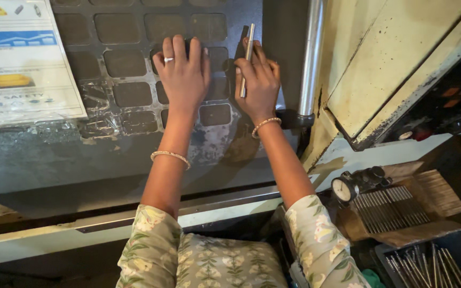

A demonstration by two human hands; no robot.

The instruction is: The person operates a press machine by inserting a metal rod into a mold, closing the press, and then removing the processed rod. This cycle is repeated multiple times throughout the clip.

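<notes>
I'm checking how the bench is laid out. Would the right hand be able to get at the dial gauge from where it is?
Probably yes. The right hand is up on the door panel holding a metal rod, but nothing lies between it and the dial gauge, which sits uncovered below right; the rod would occupy its grip.

A silver rod [248,56] is held in the right hand [260,85]. A dark grey panel [129,64] patterned with rounded squares is touched by the left hand [183,74]. Pale green floral sleeves [150,250] are worn. At three o'clock, a cream door [396,58] is seen; at nine o'clock, a white, blue and red poster [20,58].
</notes>
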